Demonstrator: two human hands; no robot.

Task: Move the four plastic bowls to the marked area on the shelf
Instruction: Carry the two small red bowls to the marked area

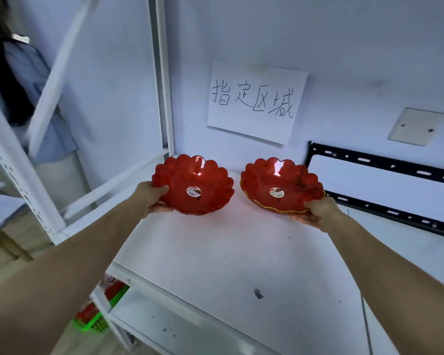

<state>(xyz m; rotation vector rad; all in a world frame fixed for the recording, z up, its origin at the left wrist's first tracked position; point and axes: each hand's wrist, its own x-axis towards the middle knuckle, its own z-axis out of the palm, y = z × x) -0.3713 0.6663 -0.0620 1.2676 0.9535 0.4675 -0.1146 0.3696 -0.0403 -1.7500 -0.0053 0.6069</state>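
White shelf — two empty red bowls, hand-held

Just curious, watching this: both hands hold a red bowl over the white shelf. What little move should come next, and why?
Probably lower both bowls onto the shelf and let go. The left hand grips one red scalloped bowl, the right hand a gold-rimmed one, both directly below the handwritten paper sign that seems to mark the area, with bare shelf beneath them.
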